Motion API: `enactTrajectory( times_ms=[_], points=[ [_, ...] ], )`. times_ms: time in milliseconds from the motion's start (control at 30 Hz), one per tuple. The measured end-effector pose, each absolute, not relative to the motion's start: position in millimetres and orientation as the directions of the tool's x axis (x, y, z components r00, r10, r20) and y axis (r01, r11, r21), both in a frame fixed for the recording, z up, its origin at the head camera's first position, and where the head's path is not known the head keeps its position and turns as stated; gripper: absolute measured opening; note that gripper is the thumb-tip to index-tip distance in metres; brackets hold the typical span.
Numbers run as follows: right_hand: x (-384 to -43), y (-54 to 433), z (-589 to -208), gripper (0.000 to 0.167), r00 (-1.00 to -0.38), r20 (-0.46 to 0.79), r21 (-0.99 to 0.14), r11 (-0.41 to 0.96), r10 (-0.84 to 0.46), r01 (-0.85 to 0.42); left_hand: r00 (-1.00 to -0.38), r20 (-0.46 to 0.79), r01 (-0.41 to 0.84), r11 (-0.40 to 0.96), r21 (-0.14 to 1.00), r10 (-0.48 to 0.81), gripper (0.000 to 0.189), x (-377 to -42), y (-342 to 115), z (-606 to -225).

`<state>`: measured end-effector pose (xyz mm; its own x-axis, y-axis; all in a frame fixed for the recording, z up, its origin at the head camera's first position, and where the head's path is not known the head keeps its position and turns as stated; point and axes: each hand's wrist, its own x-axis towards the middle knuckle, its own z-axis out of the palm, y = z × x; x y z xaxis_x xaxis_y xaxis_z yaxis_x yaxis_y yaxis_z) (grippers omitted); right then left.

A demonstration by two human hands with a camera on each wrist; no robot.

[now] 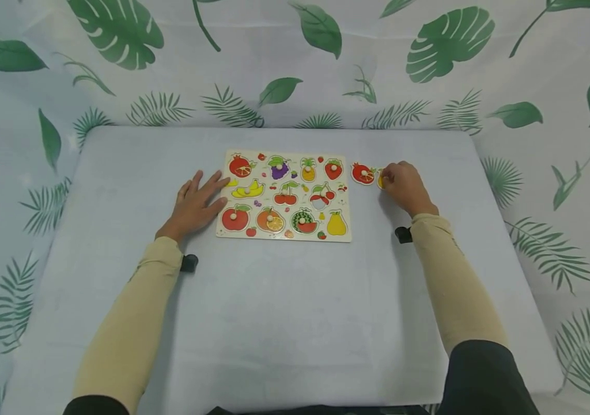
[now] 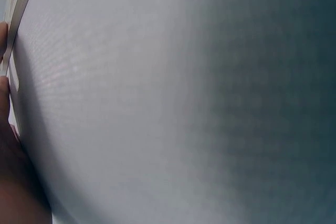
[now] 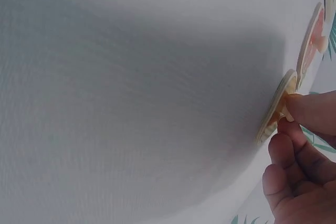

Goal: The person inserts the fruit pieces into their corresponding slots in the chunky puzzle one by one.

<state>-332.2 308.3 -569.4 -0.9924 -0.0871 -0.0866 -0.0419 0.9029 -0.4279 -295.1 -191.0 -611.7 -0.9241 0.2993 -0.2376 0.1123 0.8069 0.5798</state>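
A wooden fruit puzzle board (image 1: 295,233) lies flat on the table, with several fruit shapes on it, some bearing small round knobs. My left hand (image 1: 193,204) rests at the board's left edge with its fingers spread and its fingertips touching it; only parts of that hand show in the left wrist view. To the right of the board my right hand (image 1: 405,183) pinches the knob of a yellowish puzzle piece (image 3: 283,90) between thumb and finger. The hand mostly covers that piece in the head view. Just left of it lies a red pomegranate piece (image 1: 363,173) with a knob.
A white cloth (image 1: 295,323) covers the table. Behind and beside it hangs a white leaf-patterned sheet (image 1: 378,57). Black devices (image 1: 189,263) sit at both wrists.
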Motion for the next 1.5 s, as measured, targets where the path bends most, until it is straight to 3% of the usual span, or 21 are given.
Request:
enactTrajectory(
  times_ms=[667,1133,1500],
  points=[
    [-313.9,309.1,-560.7,0.018,-0.995,-0.015,-0.445,0.892,-0.099,-0.082,-0.920,-0.254,0.104,0.810,0.577,0.299,0.065,-295.1,-190.4,-609.1],
    [-291.1,283.4,-557.4,0.013,-0.988,0.044,-0.412,0.898,-0.151,-0.155,-0.923,-0.238,0.109,0.800,0.591,0.302,0.065,-294.6,-190.4,-609.9],
    [-268.6,257.8,-566.7,0.015,-0.962,0.059,-0.396,0.878,-0.267,-0.269,-0.923,-0.239,0.106,0.798,0.593,0.300,0.064,-294.4,-189.8,-607.3]
  ],
)
